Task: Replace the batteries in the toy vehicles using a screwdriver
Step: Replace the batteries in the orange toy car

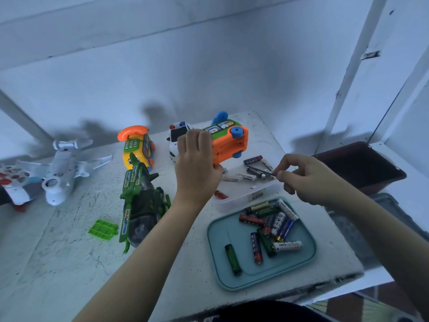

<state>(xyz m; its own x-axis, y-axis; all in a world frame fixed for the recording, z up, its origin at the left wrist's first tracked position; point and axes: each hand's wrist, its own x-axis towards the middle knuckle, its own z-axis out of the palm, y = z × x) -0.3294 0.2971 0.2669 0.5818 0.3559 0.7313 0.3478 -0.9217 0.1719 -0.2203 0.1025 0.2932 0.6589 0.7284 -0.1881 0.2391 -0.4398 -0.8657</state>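
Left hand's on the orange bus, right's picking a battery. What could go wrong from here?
The right hand pinches a dark battery by its end over the clear tray; it could slip.
Loose batteries also lie in the teal tray; used and fresh could get mixed.
The left hand alone props the orange bus tilted; it may tip.

one head-worn wide-angle view looks forward and down, close over the table.

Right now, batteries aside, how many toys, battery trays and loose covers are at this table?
Toys: 6 (orange bus, police car, yellow phone car, green helicopter, white plane, red-and-white toy)
Battery trays: 2 (teal tray, clear tub)
Loose green cover: 1
Total: 9
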